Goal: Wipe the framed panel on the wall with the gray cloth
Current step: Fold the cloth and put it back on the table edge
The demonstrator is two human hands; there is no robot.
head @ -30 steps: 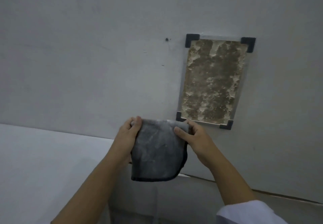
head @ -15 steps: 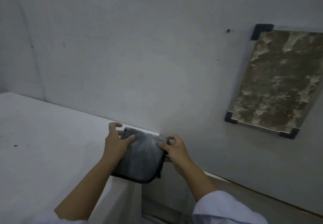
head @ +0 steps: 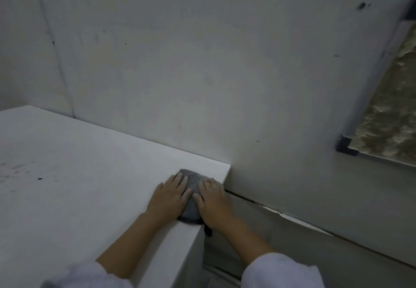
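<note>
- Gray wall filled most of the head view, with a white tabletop butted against it at the lower left.
- At the tabletop's far right corner, the gray cloth was laid flat, one dark edge hanging over the side.
- The cloth was pressed down by the left hand and the right hand, both with fingers straight and spread; nothing was gripped.
- The framed panel was seen only partly at the right edge, well apart from the cloth, its brown mottled surface looking unchanged.
- No wiping was judged to be under way; either the cloth was being set down after the job, or the wipe was still to be done. Which, could not be told.
</note>
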